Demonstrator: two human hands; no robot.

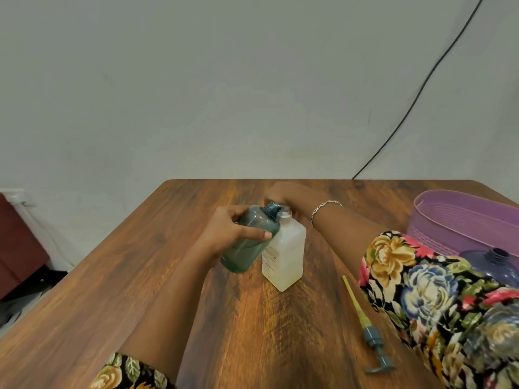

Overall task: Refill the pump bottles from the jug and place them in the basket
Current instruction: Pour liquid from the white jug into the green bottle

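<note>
My left hand (227,233) grips a teal see-through pump bottle (250,242) with no pump, tilted so that its open neck leans against the top of the white jug (285,252). The jug stands upright mid-table. My right hand (283,193) reaches over from the right and its curled fingers are at the jug's cap (285,211), partly hidden behind the teal bottle's neck. A teal pump head with a yellow tube (365,329) lies on the table at the right. A purple bottle (495,265) without pump stands beside the lilac basket (460,217), half hidden by my sleeve.
The wooden table (252,318) ends against a grey wall. A black cable (421,88) runs down the wall to the table's back edge. A dark red box (16,242) sits on the floor left of the table.
</note>
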